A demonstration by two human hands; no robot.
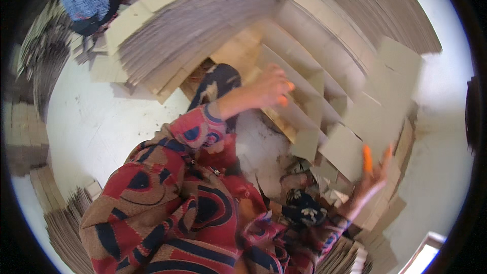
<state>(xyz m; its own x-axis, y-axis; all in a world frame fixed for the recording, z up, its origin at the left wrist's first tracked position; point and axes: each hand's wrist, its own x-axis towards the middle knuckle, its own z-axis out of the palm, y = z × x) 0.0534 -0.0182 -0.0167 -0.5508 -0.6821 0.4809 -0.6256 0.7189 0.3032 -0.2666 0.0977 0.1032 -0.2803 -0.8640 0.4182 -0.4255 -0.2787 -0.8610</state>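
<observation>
Right grip point(373, 176) near pale, slotted cardboard point(376, 114)

Left hand point(271, 87) curls beside cardboard dividers point(315, 85), right hand point(374, 175) spreads near a slotted sheet point(388, 83); 1 co-worker point(85, 1) appears beyond a stack point(187, 30).

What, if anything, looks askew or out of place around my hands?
The loose cardboard pieces just left of your right hand look untidy: they lie jumbled at differing angles, unlike the regular cells of the cardboard partition near your left hand. I see no spill; blur hides finer damage.
</observation>
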